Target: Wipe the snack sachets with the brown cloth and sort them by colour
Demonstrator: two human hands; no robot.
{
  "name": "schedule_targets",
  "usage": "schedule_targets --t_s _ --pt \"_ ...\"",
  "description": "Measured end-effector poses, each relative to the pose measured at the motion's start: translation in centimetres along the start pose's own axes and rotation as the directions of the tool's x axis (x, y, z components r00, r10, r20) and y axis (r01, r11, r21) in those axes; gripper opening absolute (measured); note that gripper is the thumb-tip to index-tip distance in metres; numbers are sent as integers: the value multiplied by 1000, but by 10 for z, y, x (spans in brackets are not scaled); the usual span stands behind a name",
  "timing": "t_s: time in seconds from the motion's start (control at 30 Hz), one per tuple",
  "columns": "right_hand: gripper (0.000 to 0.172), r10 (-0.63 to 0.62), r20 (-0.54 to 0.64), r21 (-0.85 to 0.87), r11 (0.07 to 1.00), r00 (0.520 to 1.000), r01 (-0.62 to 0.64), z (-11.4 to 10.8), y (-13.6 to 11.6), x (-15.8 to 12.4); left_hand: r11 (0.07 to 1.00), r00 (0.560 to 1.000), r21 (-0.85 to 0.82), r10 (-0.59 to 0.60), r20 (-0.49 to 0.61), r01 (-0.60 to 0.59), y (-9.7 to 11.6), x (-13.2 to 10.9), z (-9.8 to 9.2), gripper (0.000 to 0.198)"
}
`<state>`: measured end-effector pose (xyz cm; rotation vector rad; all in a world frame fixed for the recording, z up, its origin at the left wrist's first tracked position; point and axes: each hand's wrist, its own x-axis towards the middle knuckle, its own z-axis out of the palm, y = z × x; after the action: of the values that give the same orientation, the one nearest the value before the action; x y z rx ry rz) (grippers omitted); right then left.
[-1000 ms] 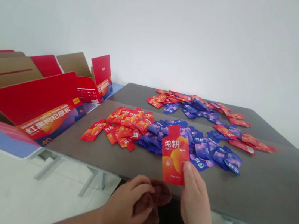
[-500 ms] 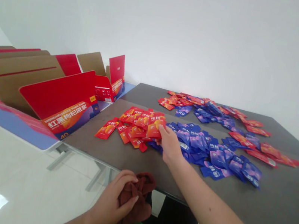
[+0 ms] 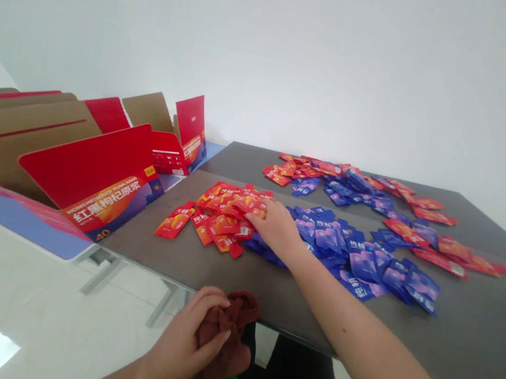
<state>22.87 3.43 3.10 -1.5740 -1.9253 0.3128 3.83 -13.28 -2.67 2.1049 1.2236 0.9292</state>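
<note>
My right hand [image 3: 278, 233] reaches over the table, its fingers closed on the edge of a red sachet [image 3: 249, 203] that lies tilted on top of the pile of red sachets [image 3: 223, 223]. Part of the grip is hidden behind the hand. Just right of it, blue sachets [image 3: 332, 237] spread in an overlapping heap, some partly covered by my wrist. At the table's near edge, my left hand [image 3: 192, 330] is closed around a bunched brown cloth [image 3: 226, 361].
On the left, open red cartons [image 3: 92, 170] with raised brown flaps stand on a blue surface [image 3: 48, 234]. Farther back on the dark table [image 3: 462, 351] lie mixed red and blue sachets [image 3: 354, 186]. A white wall [image 3: 330, 67] rises behind.
The red sachet in my right hand has tipped from upright to flatter on the pile, and that hand has shifted slightly left. My left hand still grips the cloth.
</note>
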Motion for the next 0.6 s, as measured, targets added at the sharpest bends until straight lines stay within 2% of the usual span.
schedule_targets --t_s 0.13,0.27,0.33,0.47,0.6 --pt "37 -6 -33 1 1000 999 6 -39 34 -26 998 998 7 65 -24 -65 9 6 -2 29" --pt "27 92 -97 -63 993 991 -99 -74 84 -50 987 986 27 158 -55 -157 20 20 -1 30" --pt "25 165 -132 -175 967 977 -187 -93 114 -56 980 978 48 194 -70 -191 23 31 4 30" --pt "31 345 -253 -412 807 904 -423 -139 185 -60 979 978 55 201 -52 -199 18 55 26 28" --pt "33 485 -303 -521 636 820 -569 -176 248 -72 994 995 36 99 33 -100 7 69 49 27"
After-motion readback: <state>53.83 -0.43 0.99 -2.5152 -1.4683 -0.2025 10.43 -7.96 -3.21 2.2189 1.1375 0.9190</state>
